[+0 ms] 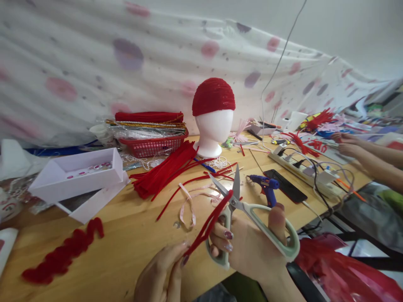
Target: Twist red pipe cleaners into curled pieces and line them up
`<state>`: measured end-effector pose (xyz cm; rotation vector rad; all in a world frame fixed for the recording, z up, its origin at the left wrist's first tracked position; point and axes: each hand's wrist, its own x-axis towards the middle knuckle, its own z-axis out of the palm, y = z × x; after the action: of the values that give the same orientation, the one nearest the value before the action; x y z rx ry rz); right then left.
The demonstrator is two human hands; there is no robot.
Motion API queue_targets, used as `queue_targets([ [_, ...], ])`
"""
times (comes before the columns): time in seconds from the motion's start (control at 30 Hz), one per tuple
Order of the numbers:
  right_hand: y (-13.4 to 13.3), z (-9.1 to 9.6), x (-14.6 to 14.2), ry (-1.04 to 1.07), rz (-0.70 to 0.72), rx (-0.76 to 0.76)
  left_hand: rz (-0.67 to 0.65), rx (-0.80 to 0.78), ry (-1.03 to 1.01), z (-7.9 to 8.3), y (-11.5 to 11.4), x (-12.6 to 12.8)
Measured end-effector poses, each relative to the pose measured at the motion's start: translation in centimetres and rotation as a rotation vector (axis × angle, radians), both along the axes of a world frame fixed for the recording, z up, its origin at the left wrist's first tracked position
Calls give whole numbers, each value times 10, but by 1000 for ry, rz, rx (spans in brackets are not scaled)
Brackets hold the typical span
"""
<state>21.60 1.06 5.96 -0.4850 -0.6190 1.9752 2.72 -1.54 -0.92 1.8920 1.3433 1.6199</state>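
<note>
My left hand (pixel 163 272) pinches the lower end of a few red pipe cleaners (pixel 206 228), which slant up towards the scissors. In my right hand (pixel 252 247) are scissors (pixel 234 201) with pale green handles, their blades spread and pointing away from me. The upper end of the pipe cleaners lies by the scissors' pivot; whether it is between the blades I cannot tell. A coiled red fuzzy strip (pixel 63 256) rests on the table to the left. Beyond my hands lies a bundle of red pipe cleaners (pixel 166 170).
A white foam head (pixel 214 130) wearing a red cap (pixel 214 97) stands at the back. Around it are a red basket (pixel 154 144), a white box (pixel 78 176), a blue glue gun (pixel 266 184), a phone (pixel 285 184) and a power strip (pixel 299 172). Another person's hands (pixel 352 144) are at the right.
</note>
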Motion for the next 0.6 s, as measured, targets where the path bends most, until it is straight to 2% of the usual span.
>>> queue_targets([
  [0.23,1,-2,6,109,53,-19,-78,185,255,9,11,-23],
  [0.33,0,-5,6,150,47,9,-42,170,234,4,9,-28],
  [0.5,-3,-14,2,199,14,31,52,118,143,-13,7,-27],
  [0.6,0,-21,3,156,-4,49,56,78,98,-16,7,-26],
])
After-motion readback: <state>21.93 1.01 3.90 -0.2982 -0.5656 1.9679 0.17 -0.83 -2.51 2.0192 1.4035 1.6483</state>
